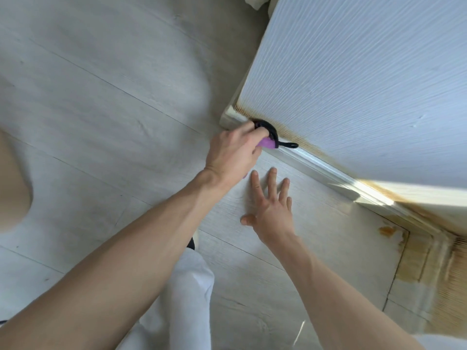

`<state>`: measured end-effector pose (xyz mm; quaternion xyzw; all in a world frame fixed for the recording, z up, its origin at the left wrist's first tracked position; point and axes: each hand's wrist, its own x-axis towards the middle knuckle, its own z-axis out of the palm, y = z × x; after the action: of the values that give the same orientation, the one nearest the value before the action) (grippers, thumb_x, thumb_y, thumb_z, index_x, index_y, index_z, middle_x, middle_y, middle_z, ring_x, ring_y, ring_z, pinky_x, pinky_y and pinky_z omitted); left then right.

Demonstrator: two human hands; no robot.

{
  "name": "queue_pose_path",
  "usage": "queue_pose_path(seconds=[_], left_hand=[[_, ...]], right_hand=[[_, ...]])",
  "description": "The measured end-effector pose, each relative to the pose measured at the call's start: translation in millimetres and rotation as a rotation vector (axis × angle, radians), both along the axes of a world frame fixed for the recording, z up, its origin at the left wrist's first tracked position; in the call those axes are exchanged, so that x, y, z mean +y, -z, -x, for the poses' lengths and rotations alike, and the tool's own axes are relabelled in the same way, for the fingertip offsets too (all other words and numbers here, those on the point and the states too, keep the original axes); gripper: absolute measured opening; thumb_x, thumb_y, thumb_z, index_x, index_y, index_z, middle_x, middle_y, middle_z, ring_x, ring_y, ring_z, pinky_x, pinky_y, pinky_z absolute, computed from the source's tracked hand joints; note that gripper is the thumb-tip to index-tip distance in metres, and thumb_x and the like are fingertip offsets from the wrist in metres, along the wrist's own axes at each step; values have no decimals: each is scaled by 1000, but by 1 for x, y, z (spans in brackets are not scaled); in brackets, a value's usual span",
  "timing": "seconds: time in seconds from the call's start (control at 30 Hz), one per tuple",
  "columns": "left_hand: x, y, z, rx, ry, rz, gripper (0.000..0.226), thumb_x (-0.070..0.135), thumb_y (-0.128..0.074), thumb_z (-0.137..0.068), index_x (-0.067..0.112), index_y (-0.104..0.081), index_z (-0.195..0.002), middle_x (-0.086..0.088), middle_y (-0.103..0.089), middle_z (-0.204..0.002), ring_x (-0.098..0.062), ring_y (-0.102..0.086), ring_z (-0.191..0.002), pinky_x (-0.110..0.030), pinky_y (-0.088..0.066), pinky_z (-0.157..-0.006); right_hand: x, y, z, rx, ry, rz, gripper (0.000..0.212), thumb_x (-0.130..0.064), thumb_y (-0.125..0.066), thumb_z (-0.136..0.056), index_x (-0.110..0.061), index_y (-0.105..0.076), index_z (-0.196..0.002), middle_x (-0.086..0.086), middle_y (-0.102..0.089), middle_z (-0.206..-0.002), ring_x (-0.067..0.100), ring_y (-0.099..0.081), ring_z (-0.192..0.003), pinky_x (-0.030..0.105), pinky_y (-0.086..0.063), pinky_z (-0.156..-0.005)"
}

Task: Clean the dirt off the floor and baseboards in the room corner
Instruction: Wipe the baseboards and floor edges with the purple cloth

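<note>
no readable text, labels, brands, numbers or signs anywhere, none on the floor, the baseboard, the wall, or the purple and black cleaning tool

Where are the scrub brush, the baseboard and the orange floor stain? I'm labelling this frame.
scrub brush [344,143]: head view, purple body.
baseboard [321,165]: head view, middle of its white strip.
orange floor stain [386,231]: head view, centre of the blotch.

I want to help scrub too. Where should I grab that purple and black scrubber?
Grip the purple body from the floor side, as the left hand does now. Its black edge faces the baseboard, and the thin black loop looks too floppy to push with.
</note>
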<state>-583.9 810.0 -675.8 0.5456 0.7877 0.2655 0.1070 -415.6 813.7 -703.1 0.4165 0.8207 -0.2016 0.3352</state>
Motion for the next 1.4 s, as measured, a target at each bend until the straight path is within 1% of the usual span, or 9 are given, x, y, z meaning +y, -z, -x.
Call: queue_pose_path(seconds=[0.17, 0.37, 0.57, 0.77, 0.93, 1.03, 1.13, 1.27, 1.4], left_hand=[[-9, 5, 29, -37, -238, -26, 21, 17, -63, -79, 24, -72, -96, -1, -65, -87, -34, -64, -76, -41, -52, -59], [10, -3, 0, -22, 139, 46, 30, 15, -61, -85, 25, -72, -111, 3, -68, -95, -28, -67, -84, -38, -52, -62], [-3, 4, 19, -116, -194, -75, 18, 15, -60, -77, 20, -71, -90, 3, -68, -85, -28, -63, -74, -38, -51, -61], [5, 6, -15, -209, 210, 155, 28, 13, -63, -90, 29, -74, -110, 6, -72, -103, -21, -68, -94, -28, -49, -70], [-38, 15, -10, -407, -117, 44, 24, 19, -70, -87, 28, -74, -109, 9, -76, -91, -15, -68, -80, -30, -56, -72], [-55, 15, 1, -479, -319, 47, 23, 21, -68, -88, 26, -72, -110, 6, -73, -91, -19, -66, -82, -35, -54, -77], [-67, 8, 4, -642, -394, 93, 23, 26, -68, -91, 28, -72, -114, 4, -70, -94, -15, -66, -81, -37, -55, -82], [-77, -9, -8, -1451, -245, 181, 31, 18, -44, -109, 30, -70, -120, 3, -77, -99, -11, -76, -90, -31, -63, -76], [-91, 2, -4, -1496, -295, 232, 45, 4, -29, -107, 15, -59, -139, 0, -71, -123, -8, -73, -105, -25, -59, -87]], right_hand=[[-1, 3, -2, 14, 17, 5, 118, -42, -71, -94, -34, 29, -157, 10, 45, -159, 50, 27, -150, 62, -13, -125], [0, 2, -2, 26, 38, 24, 119, -40, -72, -93, -36, 28, -157, 9, 44, -160, 49, 29, -149, 63, -12, -125], [0, 1, 0, 26, 46, 27, 119, -37, -74, -92, -36, 26, -158, 8, 44, -160, 48, 29, -149, 63, -10, -125], [-1, -1, 1, 37, 58, 32, 111, -38, -73, -93, -36, 15, -161, 10, 37, -164, 48, 25, -151, 62, -12, -125], [-1, 1, -2, 66, 104, 49, 116, -37, -76, -91, -39, 17, -161, 3, 39, -163, 44, 28, -151, 59, -9, -125], [-2, 4, -2, 313, 229, -26, 85, -32, -70, -97, -31, -18, -164, 5, 1, -172, 43, -3, -156, 55, -21, -125], [-10, -12, 14, 709, 661, 13, 54, -48, -61, -100, -21, -53, -146, -3, -55, -148, 19, -54, -132, 37, -46, -109], [-10, -28, 42, 820, 1001, 333, 45, -53, -73, -91, -17, -65, -117, 2, -72, -105, 22, -75, -91, 38, -62, -73], [6, -19, 35, 697, 1219, 243, 8, -16, -69, -94, -8, -69, -96, 3, -71, -79, 19, -67, -72, 29, -54, -55]])
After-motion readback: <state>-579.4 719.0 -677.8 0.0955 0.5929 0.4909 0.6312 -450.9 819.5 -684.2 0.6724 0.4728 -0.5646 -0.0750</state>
